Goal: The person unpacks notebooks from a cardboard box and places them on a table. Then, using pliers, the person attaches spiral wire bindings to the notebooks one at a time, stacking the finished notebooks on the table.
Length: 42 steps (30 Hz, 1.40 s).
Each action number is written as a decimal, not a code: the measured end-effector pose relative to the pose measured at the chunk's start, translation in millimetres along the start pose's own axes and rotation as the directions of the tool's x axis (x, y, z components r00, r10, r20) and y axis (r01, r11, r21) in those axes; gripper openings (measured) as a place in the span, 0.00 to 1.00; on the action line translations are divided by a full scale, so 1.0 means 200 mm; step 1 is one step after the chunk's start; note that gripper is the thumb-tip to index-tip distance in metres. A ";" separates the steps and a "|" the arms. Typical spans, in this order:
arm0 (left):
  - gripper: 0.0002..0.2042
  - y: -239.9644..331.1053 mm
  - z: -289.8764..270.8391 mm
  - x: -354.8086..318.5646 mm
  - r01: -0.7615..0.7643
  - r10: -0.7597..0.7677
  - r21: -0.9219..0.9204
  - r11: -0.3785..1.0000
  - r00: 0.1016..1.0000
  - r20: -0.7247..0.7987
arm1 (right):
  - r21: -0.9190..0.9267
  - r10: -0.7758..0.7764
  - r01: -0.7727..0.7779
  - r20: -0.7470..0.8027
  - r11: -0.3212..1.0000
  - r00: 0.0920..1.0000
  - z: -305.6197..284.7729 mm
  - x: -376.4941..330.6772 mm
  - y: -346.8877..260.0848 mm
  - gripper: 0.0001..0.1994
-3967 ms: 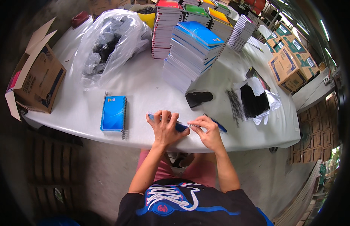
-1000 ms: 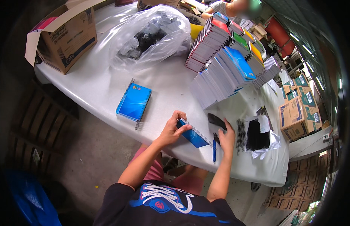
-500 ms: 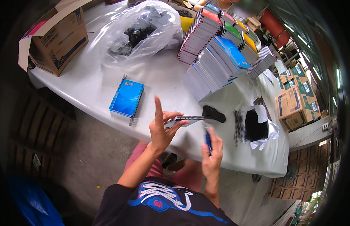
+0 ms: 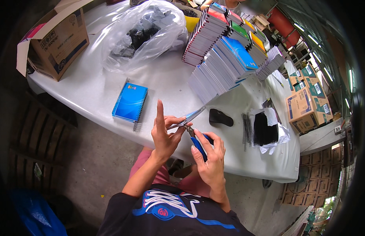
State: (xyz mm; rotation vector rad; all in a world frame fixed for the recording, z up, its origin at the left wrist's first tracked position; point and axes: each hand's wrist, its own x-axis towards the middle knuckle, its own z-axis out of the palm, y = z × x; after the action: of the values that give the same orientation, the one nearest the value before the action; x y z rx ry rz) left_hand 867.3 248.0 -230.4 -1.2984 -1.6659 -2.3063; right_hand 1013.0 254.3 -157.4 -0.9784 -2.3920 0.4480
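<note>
My left hand (image 4: 165,133) grips a spiral notebook (image 4: 193,115) edge-on between thumb and fingers, its index finger pointing up. The coil side faces up and slants toward the far right. Blue-handled pliers (image 4: 199,146) are in my right hand (image 4: 210,157), with their metal jaws at the near end of the notebook's coil. Whether the jaws are closed on the wire is too small to tell. Left of my hands, small blue spiral notebooks (image 4: 130,101) lie on the table with coil ends sticking out. A black, rounded object (image 4: 221,117) rests just beyond the pliers.
Tall stacks of notebooks (image 4: 218,74) stand at the back right. Black wire coils (image 4: 265,129) lie on white wrapping at the right. A clear plastic bag (image 4: 145,37) of black pieces and an open cardboard box (image 4: 58,43) occupy the back left. A person (image 4: 231,4) is partly visible behind.
My right hand has brought the pliers left and up to the notebook's coil. The notebook has tilted, its far end rising away from the black object.
</note>
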 end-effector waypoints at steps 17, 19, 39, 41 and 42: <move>0.48 -0.03 -0.01 0.02 -0.110 0.119 0.064 0.992 0.981 -0.154 | 0.625 0.145 -0.333 0.333 0.706 0.932 0.09 -0.04 0.16 0.23; 0.47 -0.03 -0.05 0.04 0.031 -0.038 -0.041 0.999 0.980 -0.197 | 0.398 0.219 -0.261 0.148 0.880 0.964 0.10 -0.04 0.22 0.22; 0.23 -0.07 -0.60 0.13 0.343 -0.282 0.149 0.928 0.904 -0.322 | 0.863 0.056 -0.214 0.213 0.458 0.976 0.66 0.76 -0.05 0.19; 0.22 -0.09 -0.65 0.16 0.407 -0.293 0.267 0.874 0.878 -0.380 | 0.700 -0.016 -0.171 0.252 0.694 0.967 0.73 0.87 -0.09 0.19; 0.22 -0.12 -0.68 0.16 0.431 -0.309 0.316 0.845 0.876 -0.370 | 0.635 -0.066 -0.122 0.263 0.763 0.963 0.79 0.90 -0.10 0.19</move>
State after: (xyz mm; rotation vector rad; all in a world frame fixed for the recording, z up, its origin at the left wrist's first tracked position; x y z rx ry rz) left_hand 753.2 164.6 -241.5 -0.5386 -2.2579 -2.0343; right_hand 802.5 352.6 -215.5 -0.6499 -2.1660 1.3951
